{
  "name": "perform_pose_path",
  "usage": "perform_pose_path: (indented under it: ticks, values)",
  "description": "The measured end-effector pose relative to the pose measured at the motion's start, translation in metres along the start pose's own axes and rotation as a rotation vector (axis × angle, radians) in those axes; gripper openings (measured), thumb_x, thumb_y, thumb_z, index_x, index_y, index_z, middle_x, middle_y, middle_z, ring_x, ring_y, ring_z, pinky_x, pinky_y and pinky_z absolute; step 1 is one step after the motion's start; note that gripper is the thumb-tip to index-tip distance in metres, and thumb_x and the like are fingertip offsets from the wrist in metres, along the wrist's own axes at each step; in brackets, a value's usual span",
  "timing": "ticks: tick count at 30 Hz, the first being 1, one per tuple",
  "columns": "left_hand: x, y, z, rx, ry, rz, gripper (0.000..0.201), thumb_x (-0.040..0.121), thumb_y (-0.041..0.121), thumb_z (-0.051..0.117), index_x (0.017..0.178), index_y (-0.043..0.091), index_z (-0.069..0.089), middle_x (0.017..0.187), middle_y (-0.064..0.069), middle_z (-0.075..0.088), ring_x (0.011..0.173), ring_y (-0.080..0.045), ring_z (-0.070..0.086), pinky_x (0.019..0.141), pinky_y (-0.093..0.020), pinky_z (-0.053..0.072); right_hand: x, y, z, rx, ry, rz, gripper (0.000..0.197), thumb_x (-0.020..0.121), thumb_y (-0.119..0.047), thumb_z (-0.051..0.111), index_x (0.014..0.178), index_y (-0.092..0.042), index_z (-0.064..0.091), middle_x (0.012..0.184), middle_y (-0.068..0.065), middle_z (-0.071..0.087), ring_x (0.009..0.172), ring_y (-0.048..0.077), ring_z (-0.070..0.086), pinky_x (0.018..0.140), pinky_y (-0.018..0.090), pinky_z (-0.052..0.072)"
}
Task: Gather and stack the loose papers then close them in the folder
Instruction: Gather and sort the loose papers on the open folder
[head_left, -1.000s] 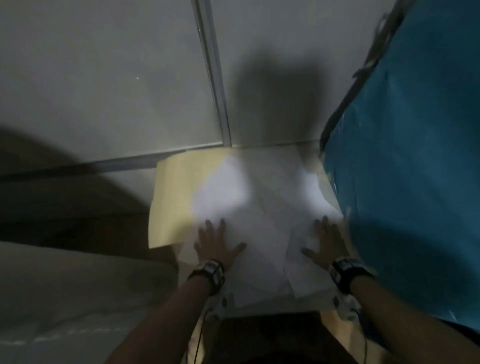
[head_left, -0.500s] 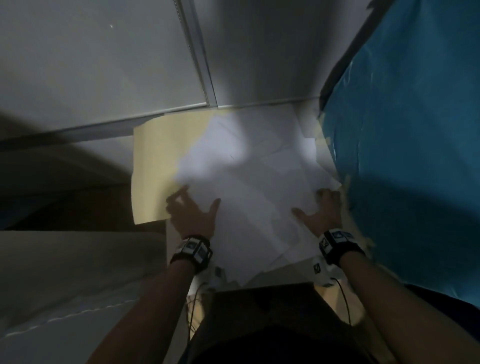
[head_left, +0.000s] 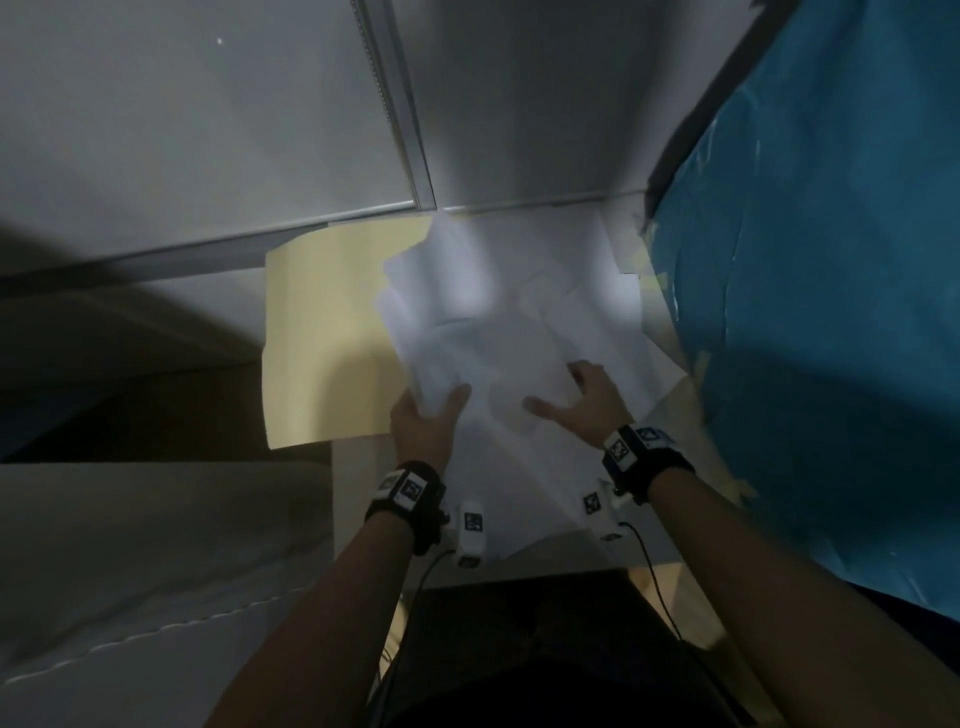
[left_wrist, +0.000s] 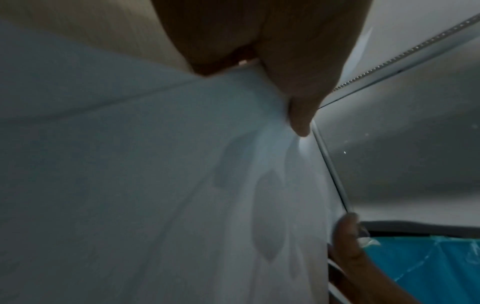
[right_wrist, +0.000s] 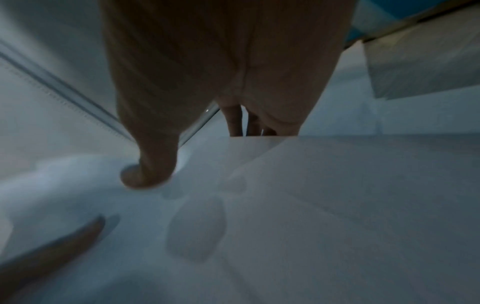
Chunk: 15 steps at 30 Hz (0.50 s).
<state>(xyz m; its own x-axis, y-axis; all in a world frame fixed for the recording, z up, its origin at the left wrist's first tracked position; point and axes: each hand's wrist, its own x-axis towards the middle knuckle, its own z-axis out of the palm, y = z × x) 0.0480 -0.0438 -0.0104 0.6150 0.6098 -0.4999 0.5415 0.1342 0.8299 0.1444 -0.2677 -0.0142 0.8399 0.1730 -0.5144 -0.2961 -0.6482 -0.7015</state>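
Head view: loose white paper sheets (head_left: 498, 332) lay mid-frame on open cream card folder (head_left: 322, 338). Left hand (head_left: 423, 423) gripped sheaf's left edge, thumb on top; right hand (head_left: 587, 402) gripped right edge.

Left wrist: thumb pressed paper, finger shadows showed beneath.

Right wrist: same grip, fingers under sheets.

Dim office corner: grey partition panels (head_left: 208, 130), a blue-covered surface (head_left: 831, 312).
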Motion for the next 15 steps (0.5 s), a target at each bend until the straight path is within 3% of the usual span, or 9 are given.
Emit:
perform_pose_path:
  ticks: [3, 5, 8, 11, 13, 15]
  values:
    - [0.001, -0.003, 0.000, -0.024, -0.089, 0.009, 0.035, 0.083, 0.029, 0.096, 0.114, 0.018, 0.083, 0.109, 0.000, 0.086, 0.099, -0.023, 0.083, 0.087, -0.054, 0.069, 0.006, -0.010, 0.011, -0.017, -0.087, -0.044, 0.085, 0.058, -0.050, 0.096, 0.127, -0.015, 0.061, 0.116, -0.002, 0.065, 0.101, 0.018, 0.064, 0.085, 0.033, 0.055]
    - [0.003, -0.004, -0.002, 0.006, -0.080, 0.016, 0.053, 0.079, 0.038, 0.098, 0.125, 0.020, 0.079, 0.119, 0.002, 0.083, 0.107, -0.022, 0.081, 0.092, -0.051, 0.067, 0.010, -0.018, 0.014, -0.011, -0.140, -0.082, 0.072, 0.065, -0.039, 0.096, 0.125, -0.012, 0.067, 0.117, 0.003, 0.071, 0.103, 0.021, 0.069, 0.088, 0.037, 0.059]
    - [0.009, -0.003, -0.004, 0.071, 0.006, 0.018, 0.087, 0.078, 0.056, 0.093, 0.150, 0.021, 0.059, 0.145, 0.000, 0.070, 0.128, -0.024, 0.069, 0.107, -0.047, 0.058, 0.014, -0.023, 0.008, -0.034, -0.145, -0.086, 0.040, 0.081, -0.021, 0.084, 0.117, -0.008, 0.074, 0.110, 0.008, 0.076, 0.099, 0.027, 0.073, 0.088, 0.041, 0.061]
    - [0.017, 0.003, -0.004, 0.204, 0.207, 0.068, 0.096, 0.082, 0.049, 0.091, 0.157, 0.014, 0.043, 0.157, -0.012, 0.053, 0.142, -0.035, 0.057, 0.116, -0.053, 0.051, 0.010, -0.012, -0.024, 0.115, 0.081, 0.005, 0.025, 0.089, -0.008, 0.074, 0.113, -0.001, 0.075, 0.106, 0.012, 0.076, 0.096, 0.028, 0.073, 0.089, 0.048, 0.060]
    - [0.022, 0.006, -0.001, 0.429, 0.306, 0.143, 0.097, 0.081, 0.041, 0.093, 0.159, 0.014, 0.041, 0.160, -0.014, 0.043, 0.145, -0.039, 0.047, 0.117, -0.056, 0.047, -0.001, 0.002, -0.049, 0.137, 0.278, 0.090, 0.026, 0.090, -0.007, 0.070, 0.115, -0.002, 0.072, 0.108, 0.006, 0.071, 0.102, 0.023, 0.068, 0.090, 0.035, 0.056]
    - [0.025, 0.008, 0.007, 0.576, 0.279, 0.210, 0.092, 0.079, 0.043, 0.092, 0.154, 0.015, 0.048, 0.156, -0.014, 0.041, 0.143, -0.039, 0.042, 0.114, -0.057, 0.047, -0.015, 0.018, -0.063, 0.113, 0.379, 0.208, 0.035, 0.090, -0.008, 0.066, 0.125, -0.009, 0.067, 0.110, 0.007, 0.066, 0.098, 0.020, 0.061, 0.083, 0.028, 0.050]
